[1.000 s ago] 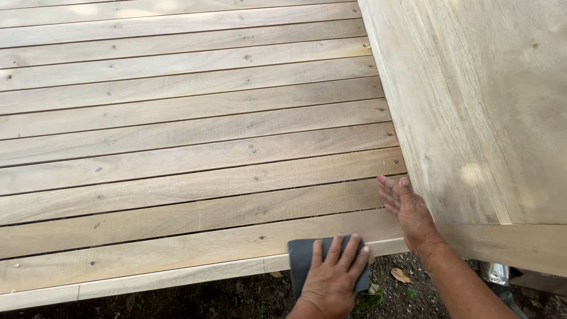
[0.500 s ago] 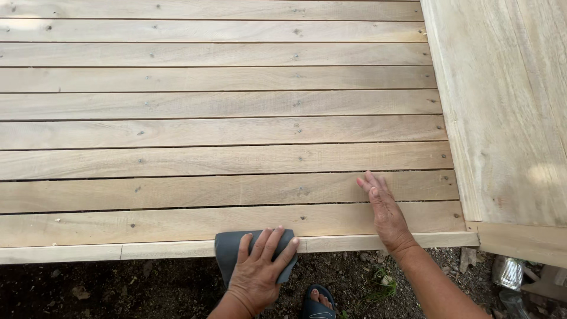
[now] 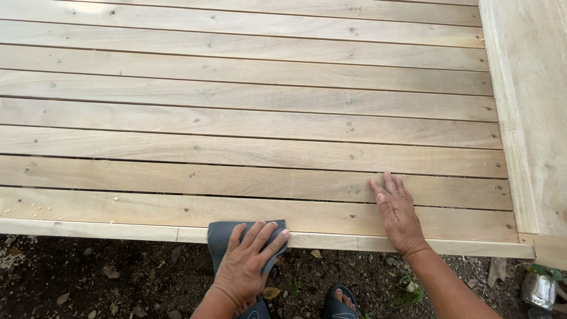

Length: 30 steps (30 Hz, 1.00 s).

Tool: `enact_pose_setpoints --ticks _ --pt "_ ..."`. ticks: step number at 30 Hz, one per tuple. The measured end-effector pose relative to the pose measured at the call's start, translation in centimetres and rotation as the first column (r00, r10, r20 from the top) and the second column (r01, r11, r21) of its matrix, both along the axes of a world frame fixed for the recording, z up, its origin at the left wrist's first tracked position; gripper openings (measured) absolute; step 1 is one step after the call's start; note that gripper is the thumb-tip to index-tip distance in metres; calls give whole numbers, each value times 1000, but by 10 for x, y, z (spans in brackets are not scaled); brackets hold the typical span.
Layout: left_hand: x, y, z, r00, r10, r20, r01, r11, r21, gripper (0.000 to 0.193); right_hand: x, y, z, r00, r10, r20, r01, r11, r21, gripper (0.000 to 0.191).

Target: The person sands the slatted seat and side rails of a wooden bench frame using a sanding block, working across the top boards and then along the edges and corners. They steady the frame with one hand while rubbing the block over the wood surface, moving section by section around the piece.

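Observation:
My left hand [image 3: 245, 263] presses a dark grey sheet of sandpaper [image 3: 220, 236] over the thin front edge strip [image 3: 94, 229] of a pale wooden slatted platform [image 3: 248, 112]. The sheet wraps over the strip, and my fingers lie spread on top of it. Further right, my right hand [image 3: 397, 214] rests flat on the nearest planks, palm down with nothing in it. The two hands are about a hand's width apart along the platform's front edge.
A wide upright board [image 3: 531, 118] borders the platform on the right. Below the edge is dark soil [image 3: 88, 277] with dry leaves. My feet in dark sandals [image 3: 341, 304] stand there. A metal can [image 3: 538, 288] lies at the lower right.
My left hand has slid the sandpaper leftward along the edge strip. The view has shifted left with it, and my right hand has followed along the planks.

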<state>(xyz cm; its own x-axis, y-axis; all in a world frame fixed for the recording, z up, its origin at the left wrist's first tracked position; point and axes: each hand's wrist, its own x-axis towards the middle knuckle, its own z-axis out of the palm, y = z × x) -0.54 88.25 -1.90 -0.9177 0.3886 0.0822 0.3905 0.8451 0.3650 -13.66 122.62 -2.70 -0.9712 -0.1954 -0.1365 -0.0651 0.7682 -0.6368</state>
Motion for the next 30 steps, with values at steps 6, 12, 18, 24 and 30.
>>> enact_pose_setpoints --ticks 6,12,18,24,30 --pt "-6 56 13 968 1 252 -5 1000 14 64 4 -46 -9 1000 25 -10 -26 999 -28 62" --pt "-4 57 -7 991 -102 92 82 976 201 73 11 -93 -14 993 -34 -109 41 997 61 58" --pt "19 -142 8 994 105 32 -100 988 -121 58 18 -116 -16 979 -50 -196 89 977 193 56" --pt "17 -67 5 950 299 84 -299 954 -11 62 20 -152 -18 975 -41 -219 96 965 245 54" --pt "13 -15 -7 973 -18 229 -26 982 186 69 31 -188 -19 974 -77 -214 123 970 212 53"
